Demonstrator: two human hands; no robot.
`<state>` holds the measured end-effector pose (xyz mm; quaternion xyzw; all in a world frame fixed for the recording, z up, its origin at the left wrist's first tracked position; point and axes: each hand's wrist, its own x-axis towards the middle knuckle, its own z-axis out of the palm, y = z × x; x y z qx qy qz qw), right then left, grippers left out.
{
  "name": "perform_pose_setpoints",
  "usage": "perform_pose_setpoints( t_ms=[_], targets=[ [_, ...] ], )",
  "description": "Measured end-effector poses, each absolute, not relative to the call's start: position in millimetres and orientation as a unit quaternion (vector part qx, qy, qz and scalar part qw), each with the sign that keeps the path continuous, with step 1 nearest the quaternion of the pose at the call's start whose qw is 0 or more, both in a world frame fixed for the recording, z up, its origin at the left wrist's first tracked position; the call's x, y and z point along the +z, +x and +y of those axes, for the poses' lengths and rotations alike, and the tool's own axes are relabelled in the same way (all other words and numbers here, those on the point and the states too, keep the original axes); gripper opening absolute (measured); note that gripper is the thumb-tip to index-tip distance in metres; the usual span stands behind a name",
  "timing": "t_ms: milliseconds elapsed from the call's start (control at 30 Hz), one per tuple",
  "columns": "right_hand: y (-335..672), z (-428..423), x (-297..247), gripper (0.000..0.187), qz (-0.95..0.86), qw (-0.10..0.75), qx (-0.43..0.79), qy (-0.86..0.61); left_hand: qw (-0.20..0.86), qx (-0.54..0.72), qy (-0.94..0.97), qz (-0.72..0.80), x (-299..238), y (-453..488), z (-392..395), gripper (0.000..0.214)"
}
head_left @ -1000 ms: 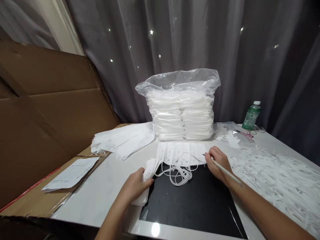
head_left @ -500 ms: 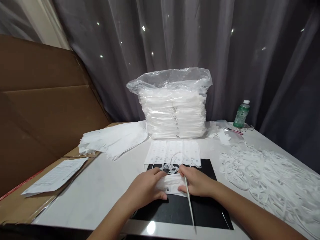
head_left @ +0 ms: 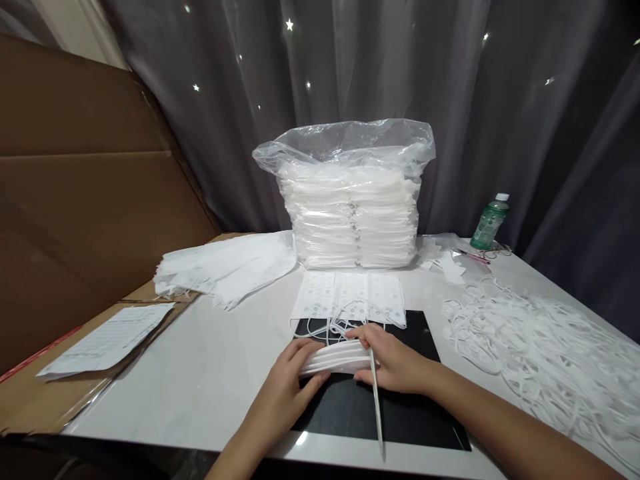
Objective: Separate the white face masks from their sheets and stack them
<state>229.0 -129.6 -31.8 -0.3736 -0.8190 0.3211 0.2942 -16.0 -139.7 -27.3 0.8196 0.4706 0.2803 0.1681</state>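
Observation:
My left hand and my right hand press from both sides on a small stack of white folded masks, held on edge over a black mat. Between the fingers of my right hand lies a thin white stick, its end pointing toward me. Just behind the stack is a row of flat white masks with loose ear loops trailing onto the mat.
A clear plastic bag of stacked white masks stands at the back centre. A loose mask pile lies left, a printed sheet on cardboard further left. White elastic loops cover the right side. A green bottle stands far right.
My left hand brought masks from the left to the mat; my right hand came in from the right with the stick. Both now squeeze the stack, which has turned up on edge.

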Motion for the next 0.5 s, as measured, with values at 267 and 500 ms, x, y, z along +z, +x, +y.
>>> perform_pose_setpoints(
  t_ms=[267,500],
  targets=[
    [221,-130,-41,0.040,-0.754,0.369,0.387,-0.382,0.169,0.304,0.816,0.463,-31,-10,-136,0.026],
    [225,-124,-45,0.028,-0.781,0.383,0.302,-0.390,0.176,0.291,0.824,0.453,-31,-10,-136,0.021]
  ],
)
